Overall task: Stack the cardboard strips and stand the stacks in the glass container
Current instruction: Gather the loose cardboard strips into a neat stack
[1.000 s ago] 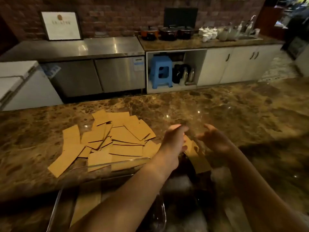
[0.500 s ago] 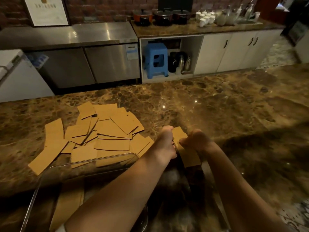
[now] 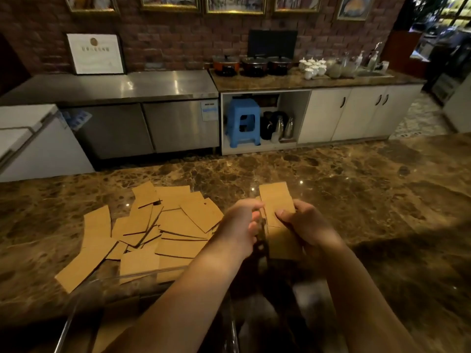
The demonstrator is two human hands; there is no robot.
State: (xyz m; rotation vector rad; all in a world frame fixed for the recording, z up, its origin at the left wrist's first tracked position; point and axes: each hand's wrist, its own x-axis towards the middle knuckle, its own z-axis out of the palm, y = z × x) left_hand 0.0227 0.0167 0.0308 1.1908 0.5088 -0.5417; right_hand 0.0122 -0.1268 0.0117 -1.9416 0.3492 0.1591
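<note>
While loose cardboard strips [image 3: 163, 225] lie scattered toward the counter's [image 3: 356, 194] left end, left hand [image 3: 239, 225] and right hand [image 3: 305, 225] both pinch one small stack [image 3: 276, 202], near the glass container's [image 3: 76, 309] rim.

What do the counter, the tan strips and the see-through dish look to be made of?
Counter: polished brown marble or similar stone, veined and glossy with light glints.
Strips: matte tan cardboard, flat with dark cut edges.
Dish: clear, likely glass; the strips show through its rim.
</note>
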